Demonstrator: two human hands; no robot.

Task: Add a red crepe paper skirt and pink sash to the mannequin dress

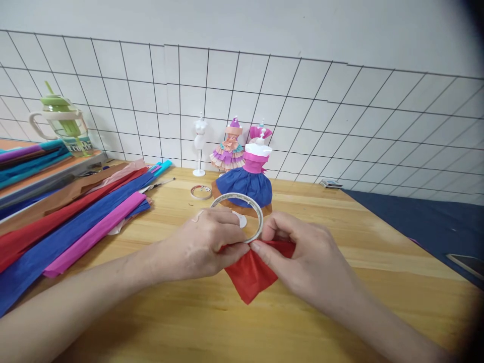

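Observation:
My left hand and my right hand meet over the wooden table. Both pinch the top edge of a red crepe paper piece that hangs down to a point between them. A white tape roll stands upright just behind my fingers and seems held at its lower edge by my left hand. Behind it stands a small mannequin with a blue and pink paper dress.
Rolled crepe paper sheets in red, blue, magenta and brown lie at the left. A smaller tape ring, a bare white mannequin and a ruffled dress mannequin stand at the back. A green-lidded cup sits far left; dark blue cloth covers the right.

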